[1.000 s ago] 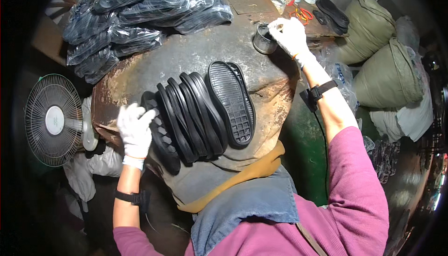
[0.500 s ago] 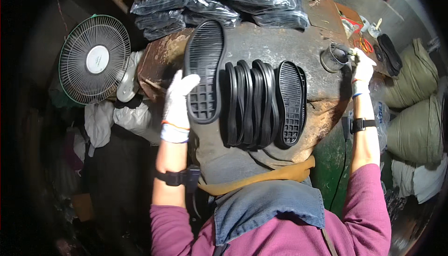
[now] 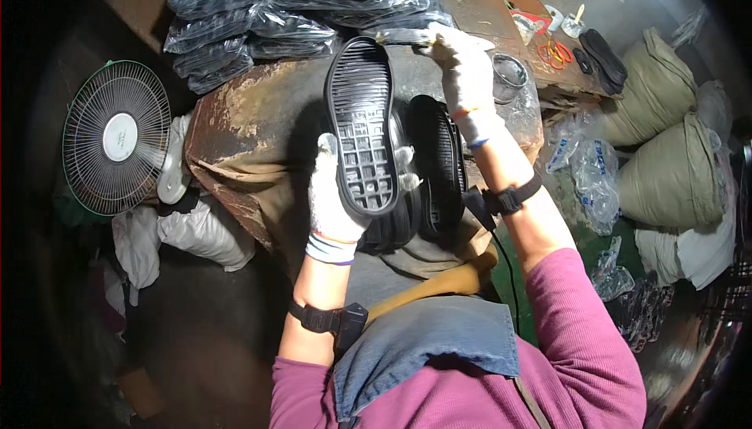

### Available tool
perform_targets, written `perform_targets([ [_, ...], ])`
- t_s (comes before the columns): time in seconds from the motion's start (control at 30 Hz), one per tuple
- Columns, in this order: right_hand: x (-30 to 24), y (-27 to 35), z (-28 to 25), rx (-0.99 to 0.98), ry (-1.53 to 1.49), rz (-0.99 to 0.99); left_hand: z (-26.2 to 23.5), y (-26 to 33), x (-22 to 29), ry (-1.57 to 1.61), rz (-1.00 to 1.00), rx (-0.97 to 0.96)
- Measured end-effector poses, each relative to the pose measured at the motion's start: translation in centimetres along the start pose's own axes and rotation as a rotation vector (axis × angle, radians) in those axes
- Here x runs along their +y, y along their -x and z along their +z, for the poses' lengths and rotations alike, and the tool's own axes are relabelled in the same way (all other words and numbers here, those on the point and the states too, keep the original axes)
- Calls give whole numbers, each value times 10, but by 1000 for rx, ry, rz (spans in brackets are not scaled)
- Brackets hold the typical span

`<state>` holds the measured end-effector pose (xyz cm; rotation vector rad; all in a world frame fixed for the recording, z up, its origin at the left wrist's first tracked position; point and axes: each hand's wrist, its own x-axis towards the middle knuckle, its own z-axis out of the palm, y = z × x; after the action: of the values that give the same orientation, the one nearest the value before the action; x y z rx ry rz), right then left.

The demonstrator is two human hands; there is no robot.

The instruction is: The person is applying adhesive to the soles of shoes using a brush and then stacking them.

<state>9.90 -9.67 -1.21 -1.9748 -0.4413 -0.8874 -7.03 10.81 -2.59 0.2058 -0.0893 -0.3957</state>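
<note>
My left hand (image 3: pixel 335 202), in a white glove, grips a black shoe sole (image 3: pixel 364 151) low down, with the thumb at its left edge and fingertips at its right edge. The sole's ribbed and gridded face is turned up. My right hand (image 3: pixel 464 69), also gloved, is closed on a brush (image 3: pixel 403 36) whose tip is at the upper end of the sole; whether they touch I cannot tell. Beneath and beside the held sole stand several more black soles (image 3: pixel 439 167) on my lap, partly hidden by it and by my left hand.
Clear-bagged black soles (image 3: pixel 305 6) are piled on the worn bench (image 3: pixel 258 104). A metal cup (image 3: pixel 509 77) stands right of my right hand. Beyond it lie orange-handled scissors (image 3: pixel 554 54) and a dark sole (image 3: pixel 603 61). A fan (image 3: pixel 117 135) is at left, green sacks (image 3: pixel 670 167) at right.
My right hand has brought the brush from the cup leftward to the sole's upper end. The left hand has shifted its hold under the sole, now over the other soles. The view has swung right.
</note>
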Motion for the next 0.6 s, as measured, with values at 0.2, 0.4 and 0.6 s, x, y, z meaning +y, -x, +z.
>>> perform_targets([
  [0.2, 0, 8, 4, -107, 301, -205, -10, 20, 2, -9, -120, 92],
  [0.4, -55, 49, -7, -274, -87, -218, -20, 30, 1, 48, -162, 95],
  [0.6, -123, 94, -42, -599, -645, 437, -41, 23, 6, 76, -79, -68],
])
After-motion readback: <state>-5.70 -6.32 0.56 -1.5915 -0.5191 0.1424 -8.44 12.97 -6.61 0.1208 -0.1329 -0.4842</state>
